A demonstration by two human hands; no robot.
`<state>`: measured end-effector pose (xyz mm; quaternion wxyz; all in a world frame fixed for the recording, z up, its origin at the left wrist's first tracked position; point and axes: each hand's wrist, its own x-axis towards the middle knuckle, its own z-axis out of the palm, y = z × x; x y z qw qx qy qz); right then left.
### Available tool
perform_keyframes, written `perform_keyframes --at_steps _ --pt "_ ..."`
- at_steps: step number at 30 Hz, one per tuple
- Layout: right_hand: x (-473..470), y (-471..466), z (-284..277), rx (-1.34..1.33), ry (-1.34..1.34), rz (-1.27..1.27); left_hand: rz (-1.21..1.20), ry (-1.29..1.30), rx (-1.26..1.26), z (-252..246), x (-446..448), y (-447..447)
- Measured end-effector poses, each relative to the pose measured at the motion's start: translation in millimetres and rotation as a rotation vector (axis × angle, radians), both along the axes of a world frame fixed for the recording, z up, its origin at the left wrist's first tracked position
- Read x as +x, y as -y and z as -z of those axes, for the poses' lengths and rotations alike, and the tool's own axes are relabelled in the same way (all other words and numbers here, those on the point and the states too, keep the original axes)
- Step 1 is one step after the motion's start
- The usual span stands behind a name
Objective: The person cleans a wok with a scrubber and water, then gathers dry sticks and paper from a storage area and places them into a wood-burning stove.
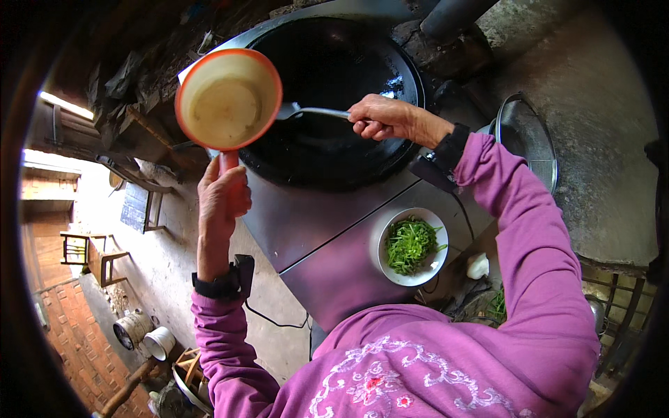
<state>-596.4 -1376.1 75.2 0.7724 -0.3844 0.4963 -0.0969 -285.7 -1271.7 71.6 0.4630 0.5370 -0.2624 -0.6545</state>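
Note:
My left hand point(225, 193) grips the red handle of a scoop point(228, 112), a round cream-coloured one with an orange rim, held over the left edge of a large black wok point(334, 151). My right hand point(379, 117) is closed round the handle of a metal spatula point(324, 112); its head points left over the wok and is partly hidden by the scoop. A little liquid or residue seems to lie in the scoop's bottom. Nearer my body, a white bowl point(440, 256) of chopped green vegetables point(410, 244) sits on the stove top point(334, 261).
At the right, a metal mesh strainer point(543, 151) lies on a grey counter point(601, 198). A thick dark pipe point(449, 21) rises behind the wok. A wooden chair point(99, 256), a small table point(137, 206) and buckets point(159, 342) stand on the floor at the left.

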Motion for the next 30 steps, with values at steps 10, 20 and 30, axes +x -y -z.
perform_keyframes --at_steps 10,20,30 --pt "-122.1 -23.6 -86.1 -0.32 -0.576 -0.281 0.275 1.389 -0.344 86.8 -31.8 107.2" --pt "-140.8 -50.6 -88.8 -0.214 -0.524 -0.131 0.556 1.133 -0.245 104.8 -103.9 114.4" --pt "-127.6 -31.8 -100.9 -0.222 -0.615 -0.306 0.328 -0.3 0.158 35.1 -83.1 55.9"
